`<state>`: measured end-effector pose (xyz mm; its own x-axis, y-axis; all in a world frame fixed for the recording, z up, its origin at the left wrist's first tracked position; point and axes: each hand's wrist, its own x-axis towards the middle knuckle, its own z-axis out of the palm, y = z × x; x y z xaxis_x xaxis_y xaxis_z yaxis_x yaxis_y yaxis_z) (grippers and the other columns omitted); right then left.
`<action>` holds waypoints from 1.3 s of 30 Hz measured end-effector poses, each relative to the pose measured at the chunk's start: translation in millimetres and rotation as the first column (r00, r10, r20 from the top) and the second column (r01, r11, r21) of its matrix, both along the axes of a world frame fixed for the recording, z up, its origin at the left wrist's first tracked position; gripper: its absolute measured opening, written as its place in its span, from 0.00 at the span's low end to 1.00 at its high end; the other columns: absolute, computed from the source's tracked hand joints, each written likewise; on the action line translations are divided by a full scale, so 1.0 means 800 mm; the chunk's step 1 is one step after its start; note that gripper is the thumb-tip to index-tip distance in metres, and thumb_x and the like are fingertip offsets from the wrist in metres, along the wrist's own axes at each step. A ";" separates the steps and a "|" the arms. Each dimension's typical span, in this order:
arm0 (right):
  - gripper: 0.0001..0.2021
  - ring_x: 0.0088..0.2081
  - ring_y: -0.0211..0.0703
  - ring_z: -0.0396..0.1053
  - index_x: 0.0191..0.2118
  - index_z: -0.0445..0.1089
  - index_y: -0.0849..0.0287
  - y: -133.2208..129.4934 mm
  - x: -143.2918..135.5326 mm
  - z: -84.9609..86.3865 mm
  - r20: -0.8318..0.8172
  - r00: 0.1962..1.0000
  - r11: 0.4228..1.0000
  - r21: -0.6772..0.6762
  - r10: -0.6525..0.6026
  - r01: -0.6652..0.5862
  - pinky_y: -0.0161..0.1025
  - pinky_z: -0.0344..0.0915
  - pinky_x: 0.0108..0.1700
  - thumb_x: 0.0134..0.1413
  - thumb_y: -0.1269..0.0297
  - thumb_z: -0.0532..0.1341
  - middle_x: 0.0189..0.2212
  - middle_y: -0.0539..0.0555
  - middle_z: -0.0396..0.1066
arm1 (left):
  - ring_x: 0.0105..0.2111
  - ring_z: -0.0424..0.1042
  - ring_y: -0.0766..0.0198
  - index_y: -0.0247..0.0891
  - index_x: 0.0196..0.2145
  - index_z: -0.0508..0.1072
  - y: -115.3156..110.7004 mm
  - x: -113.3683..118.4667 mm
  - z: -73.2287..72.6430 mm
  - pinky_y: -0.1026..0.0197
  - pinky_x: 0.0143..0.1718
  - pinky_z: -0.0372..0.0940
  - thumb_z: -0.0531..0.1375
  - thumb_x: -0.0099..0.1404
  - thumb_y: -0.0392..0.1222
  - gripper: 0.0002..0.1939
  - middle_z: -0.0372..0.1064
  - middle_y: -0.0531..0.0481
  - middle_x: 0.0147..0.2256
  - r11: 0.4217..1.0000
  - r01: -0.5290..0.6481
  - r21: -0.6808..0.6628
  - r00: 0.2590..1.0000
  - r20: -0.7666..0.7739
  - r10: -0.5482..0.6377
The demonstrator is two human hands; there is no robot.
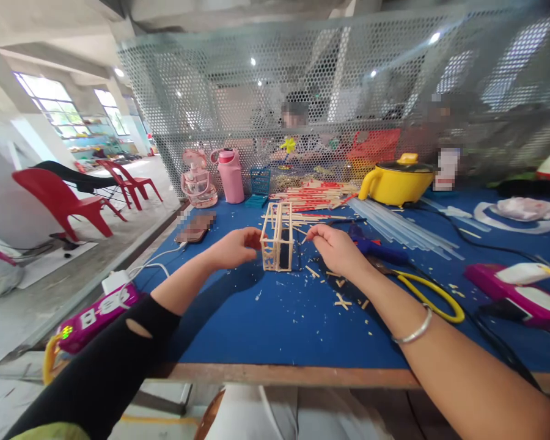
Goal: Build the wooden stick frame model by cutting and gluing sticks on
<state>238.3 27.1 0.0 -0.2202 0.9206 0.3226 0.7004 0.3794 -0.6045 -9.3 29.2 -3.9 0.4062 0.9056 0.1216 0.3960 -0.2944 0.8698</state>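
Observation:
A small open frame of pale wooden sticks (277,244) stands upright on the blue table near its middle. My left hand (238,247) is at the frame's left side, fingers curved and apart from the thumb, with the fingertips partly behind its edge. To the right of the frame, my right hand (332,244) pinches a short thin stick (304,239) between thumb and fingertips. Small stick offcuts (343,300) lie on the table below my right hand. A blue glue gun (380,249) rests just beyond that hand, partly covered by it.
Red-tipped sticks (316,194) lie behind the frame, beside translucent glue sticks (398,223). Yellow-handled scissors (433,299), a yellow pot (398,182) and a purple power strip (522,293) are on the right. A phone (196,227) and pink bottle (230,176) stand left. Beyond the mesh screen (238,91) sits a person.

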 end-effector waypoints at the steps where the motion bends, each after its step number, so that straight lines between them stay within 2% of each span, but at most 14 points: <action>1: 0.11 0.21 0.36 0.59 0.35 0.70 0.58 0.000 0.001 0.000 0.016 1.000 1.000 -0.008 0.007 -0.007 0.34 0.54 0.27 0.55 0.69 0.50 0.19 0.45 0.62 | 0.40 0.75 0.60 0.34 0.40 0.71 0.004 -0.006 0.004 0.55 0.46 0.66 0.55 0.46 0.27 0.21 0.76 0.44 0.39 1.000 -0.009 -0.005 1.000 0.004 0.009; 4: 0.09 0.19 0.36 0.57 0.36 0.70 0.57 -0.001 0.004 0.000 0.075 0.996 0.999 -0.038 0.040 -0.037 0.34 0.51 0.25 0.52 0.67 0.53 0.16 0.43 0.60 | 0.39 0.74 0.62 0.34 0.40 0.71 0.005 -0.015 0.001 0.56 0.46 0.66 0.52 0.46 0.27 0.21 0.76 0.45 0.38 0.999 -0.037 -0.004 0.999 0.003 0.037; 7: 0.08 0.18 0.35 0.56 0.34 0.69 0.57 -0.005 0.003 0.000 0.128 0.989 0.996 -0.062 0.069 -0.062 0.34 0.50 0.25 0.47 0.69 0.55 0.14 0.42 0.58 | 0.36 0.73 0.63 0.35 0.37 0.73 -0.004 -0.015 -0.012 0.58 0.43 0.66 0.55 0.50 0.31 0.16 0.76 0.47 0.35 0.997 -0.078 0.025 0.996 -0.030 0.079; 11: 0.07 0.18 0.33 0.55 0.28 0.67 0.57 -0.013 0.000 0.004 0.172 0.981 0.993 -0.091 0.095 -0.080 0.33 0.50 0.24 0.39 0.73 0.55 0.14 0.41 0.56 | 0.29 0.68 0.64 0.35 0.37 0.75 -0.014 -0.014 -0.021 0.60 0.35 0.63 0.58 0.56 0.41 0.12 0.73 0.50 0.30 0.970 -0.211 0.117 0.970 -0.095 0.222; 14: 0.05 0.18 0.33 0.55 0.26 0.66 0.57 -0.015 0.001 0.007 0.179 0.979 0.991 -0.103 0.099 -0.081 0.33 0.51 0.24 0.40 0.72 0.55 0.14 0.42 0.58 | 0.27 0.65 0.65 0.35 0.36 0.75 -0.015 -0.013 -0.020 0.61 0.32 0.60 0.58 0.58 0.45 0.13 0.72 0.50 0.28 0.940 -0.295 0.173 0.942 -0.113 0.317; 17: 0.05 0.19 0.34 0.57 0.28 0.68 0.57 -0.013 0.003 0.006 0.167 0.982 0.992 -0.100 0.092 -0.076 0.33 0.52 0.25 0.45 0.69 0.55 0.15 0.44 0.61 | 0.26 0.64 0.65 0.35 0.35 0.76 -0.016 -0.011 -0.018 0.62 0.29 0.58 0.56 0.60 0.49 0.15 0.71 0.51 0.26 0.924 -0.329 0.194 0.927 -0.119 0.355; 21: 0.06 0.21 0.36 0.58 0.31 0.69 0.57 -0.010 0.003 0.003 0.143 0.987 0.996 -0.068 0.069 -0.060 0.34 0.54 0.27 0.49 0.65 0.55 0.19 0.45 0.64 | 0.25 0.65 0.65 0.36 0.33 0.75 -0.017 -0.009 -0.019 0.63 0.28 0.58 0.55 0.61 0.49 0.15 0.70 0.52 0.25 0.917 -0.343 0.202 0.922 -0.112 0.370; 28: 0.08 0.24 0.37 0.63 0.33 0.68 0.57 -0.011 0.001 0.002 0.105 0.992 0.996 -0.063 0.070 -0.063 0.34 0.57 0.30 0.52 0.69 0.52 0.24 0.48 0.70 | 0.25 0.68 0.65 0.37 0.32 0.74 -0.011 -0.013 -0.026 0.63 0.28 0.61 0.50 0.56 0.37 0.13 0.73 0.51 0.27 0.918 -0.352 0.181 0.923 -0.095 0.373; 34: 0.11 0.27 0.38 0.67 0.34 0.67 0.57 -0.010 0.000 0.000 0.061 0.995 0.992 -0.096 0.084 -0.078 0.34 0.59 0.32 0.48 0.74 0.50 0.26 0.49 0.74 | 0.26 0.69 0.64 0.37 0.31 0.75 -0.011 -0.014 -0.025 0.63 0.29 0.62 0.50 0.53 0.36 0.14 0.73 0.51 0.27 0.935 -0.316 0.163 0.934 -0.119 0.336; 39: 0.07 0.28 0.38 0.69 0.35 0.66 0.57 -0.010 0.002 -0.003 0.043 0.989 0.982 -0.134 0.139 -0.132 0.35 0.60 0.32 0.50 0.71 0.53 0.27 0.49 0.75 | 0.30 0.72 0.62 0.36 0.34 0.76 -0.016 -0.010 -0.023 0.61 0.34 0.64 0.51 0.55 0.37 0.15 0.76 0.49 0.30 0.951 -0.258 0.173 0.951 -0.127 0.281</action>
<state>239.8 19.2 -2.0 -0.3591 0.9145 0.1863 0.6798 0.3931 -0.6191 -17.4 16.7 -21.9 0.1737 0.9590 0.2242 0.5999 -0.2835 0.7482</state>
